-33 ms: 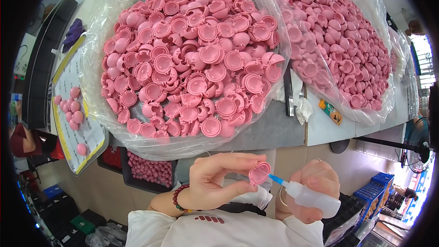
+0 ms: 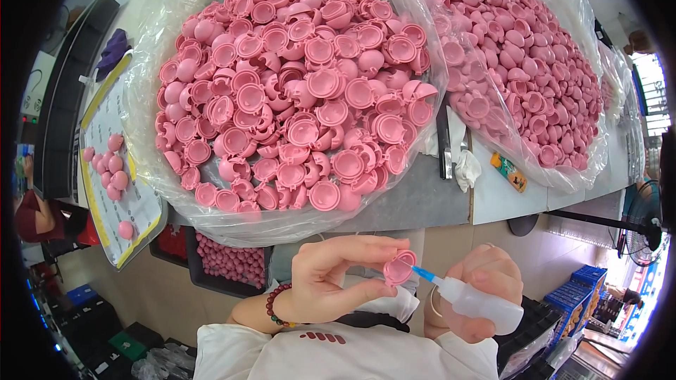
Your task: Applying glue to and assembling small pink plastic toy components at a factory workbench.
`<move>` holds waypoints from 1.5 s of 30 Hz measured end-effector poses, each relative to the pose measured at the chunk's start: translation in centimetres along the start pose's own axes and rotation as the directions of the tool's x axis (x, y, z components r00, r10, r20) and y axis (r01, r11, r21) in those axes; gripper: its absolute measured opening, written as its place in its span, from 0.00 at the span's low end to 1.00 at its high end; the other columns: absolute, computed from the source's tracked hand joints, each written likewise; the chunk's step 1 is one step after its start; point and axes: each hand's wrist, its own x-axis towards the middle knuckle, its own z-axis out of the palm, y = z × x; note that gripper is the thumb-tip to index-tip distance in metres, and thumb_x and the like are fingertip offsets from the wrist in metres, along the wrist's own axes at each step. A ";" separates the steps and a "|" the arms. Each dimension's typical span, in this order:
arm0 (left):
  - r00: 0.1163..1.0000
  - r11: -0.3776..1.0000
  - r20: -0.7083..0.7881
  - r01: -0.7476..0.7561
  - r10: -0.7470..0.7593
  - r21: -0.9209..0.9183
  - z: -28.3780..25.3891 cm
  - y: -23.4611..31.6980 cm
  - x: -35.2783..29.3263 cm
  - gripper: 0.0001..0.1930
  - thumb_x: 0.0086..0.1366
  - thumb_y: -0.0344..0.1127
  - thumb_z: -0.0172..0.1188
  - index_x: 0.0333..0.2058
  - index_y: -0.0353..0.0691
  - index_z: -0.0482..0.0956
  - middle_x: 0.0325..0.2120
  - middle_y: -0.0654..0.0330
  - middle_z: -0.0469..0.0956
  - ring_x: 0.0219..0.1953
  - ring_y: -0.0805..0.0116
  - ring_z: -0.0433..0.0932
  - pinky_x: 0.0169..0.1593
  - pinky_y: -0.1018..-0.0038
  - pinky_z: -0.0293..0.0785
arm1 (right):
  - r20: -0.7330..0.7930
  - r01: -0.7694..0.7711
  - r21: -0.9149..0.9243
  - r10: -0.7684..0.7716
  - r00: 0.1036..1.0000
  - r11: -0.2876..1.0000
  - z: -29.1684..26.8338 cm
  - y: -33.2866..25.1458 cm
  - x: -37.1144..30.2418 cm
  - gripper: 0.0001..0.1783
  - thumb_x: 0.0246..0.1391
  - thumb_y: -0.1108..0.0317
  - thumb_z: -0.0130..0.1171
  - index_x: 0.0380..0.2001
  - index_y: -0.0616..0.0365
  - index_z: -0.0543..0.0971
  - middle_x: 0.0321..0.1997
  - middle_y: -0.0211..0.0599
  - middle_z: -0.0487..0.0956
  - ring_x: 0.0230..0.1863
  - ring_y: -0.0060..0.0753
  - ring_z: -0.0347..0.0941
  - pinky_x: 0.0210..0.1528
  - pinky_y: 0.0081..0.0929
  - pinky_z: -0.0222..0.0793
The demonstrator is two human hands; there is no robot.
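Observation:
Between the thumb and fingertips of my left hand (image 2: 336, 274) is a pink plastic half-shell (image 2: 400, 268), its hollow side turned to the right. My right hand (image 2: 486, 288) is wrapped round a white squeeze bottle (image 2: 486, 307). The blue nozzle tip (image 2: 424, 274) of the bottle points at the shell's rim; whether it touches cannot be made out. Beyond my hands, a large heap of similar pink half-shells (image 2: 303, 130) lies in a clear plastic bag (image 2: 211, 229) on the grey table (image 2: 422, 197).
A second bag of pink shells (image 2: 521, 77) stands at the far right. Several closed pink balls (image 2: 113, 169) sit on a yellow-edged tray (image 2: 144, 222) at left. Below the table edge is a dark crate of pink balls (image 2: 229, 260). An orange-green packet (image 2: 509, 172) and crumpled tissue (image 2: 467, 169) lie nearby.

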 end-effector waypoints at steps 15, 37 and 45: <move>0.896 0.618 0.144 -0.398 0.419 0.678 -0.2 0.2 0.4 0.24 0.38 0.20 0.65 0.37 0.38 0.71 0.34 0.47 0.74 0.35 0.58 0.76 0.35 0.72 0.75 | -0.399 -0.072 -0.119 0.019 0.917 0.990 -2.4 1.4 -1.5 0.24 0.51 0.55 0.45 0.41 0.68 0.65 0.31 0.47 0.71 0.34 0.36 0.69 0.36 0.24 0.65; 0.966 0.718 0.205 0.253 -0.156 -0.649 -0.9 -1.7 0.6 0.16 0.56 0.28 0.53 0.42 0.44 0.62 0.47 0.49 0.67 0.36 0.60 0.73 0.38 0.71 0.69 | -0.152 -0.525 -0.474 0.522 0.840 0.707 -6.9 6.0 -0.2 0.23 0.41 0.82 0.56 0.44 0.65 0.64 0.40 0.41 0.73 0.39 0.22 0.68 0.36 0.16 0.63; 0.975 0.909 0.031 0.217 -0.220 -0.357 -0.5 -0.4 0.3 0.24 0.41 0.25 0.66 0.38 0.34 0.65 0.38 0.45 0.70 0.41 0.63 0.70 0.45 0.72 0.67 | -0.182 -0.260 -0.775 0.191 0.965 0.575 -12.3 7.0 5.5 0.19 0.41 0.74 0.54 0.40 0.63 0.69 0.47 0.40 0.68 0.49 0.32 0.62 0.48 0.27 0.57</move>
